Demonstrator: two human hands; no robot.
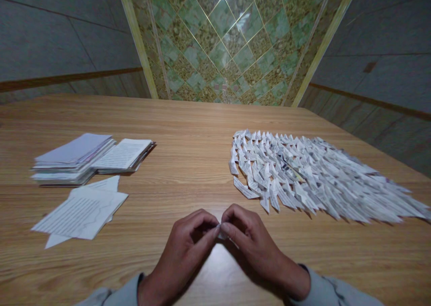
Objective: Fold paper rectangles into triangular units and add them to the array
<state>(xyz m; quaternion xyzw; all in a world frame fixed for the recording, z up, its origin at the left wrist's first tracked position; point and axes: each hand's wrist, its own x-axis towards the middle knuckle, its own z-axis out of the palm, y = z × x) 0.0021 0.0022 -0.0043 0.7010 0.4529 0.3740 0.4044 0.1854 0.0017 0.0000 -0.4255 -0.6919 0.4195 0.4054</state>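
Both hands meet at the front middle of the wooden table (188, 162). My left hand (188, 247) and my right hand (251, 241) are curled, fingertips pinched together on a small folded piece of printed paper (222, 235), mostly hidden under the fingers. To the right of the hands lies a big spread of several small folded paper pieces (303, 176) in rows. At the left lie loose printed sheets (81, 212), and behind them an open book (97, 158) with stacked pages.
Behind the table's far edge rises a green patterned tiled wall panel (229, 41) between grey walls. Grey sleeves cover both wrists at the bottom of the view.
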